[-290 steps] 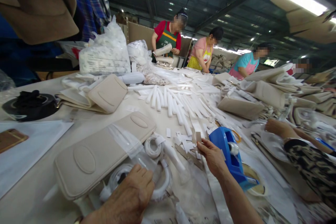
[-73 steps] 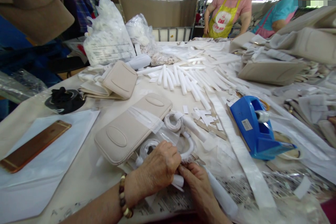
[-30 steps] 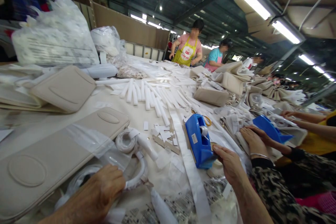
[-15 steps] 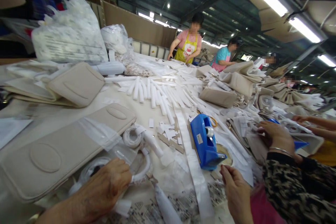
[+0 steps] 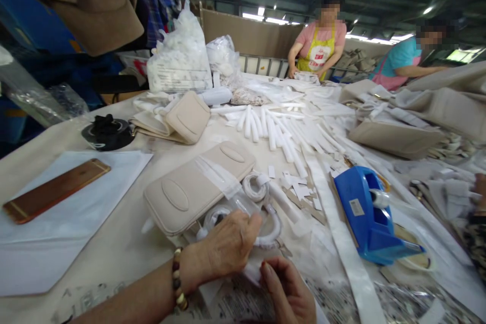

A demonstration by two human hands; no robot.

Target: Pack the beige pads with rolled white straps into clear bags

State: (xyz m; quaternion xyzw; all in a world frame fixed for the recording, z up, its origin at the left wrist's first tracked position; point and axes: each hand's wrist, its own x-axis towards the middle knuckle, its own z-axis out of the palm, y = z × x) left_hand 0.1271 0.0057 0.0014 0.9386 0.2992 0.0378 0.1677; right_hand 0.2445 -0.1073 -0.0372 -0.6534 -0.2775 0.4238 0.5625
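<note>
Centrally: left hand (image 5: 231, 240), curled; right hand (image 5: 286, 288), curled just beside it; whether either grips anything, cannot tell. Beige bag (image 5: 199, 195) lies just beyond the left hand; blue tape dispenser (image 5: 366, 228), rightward.

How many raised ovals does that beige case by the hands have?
2: one oval at its near left end, another oval at its far right end. The underside is hidden.
</note>
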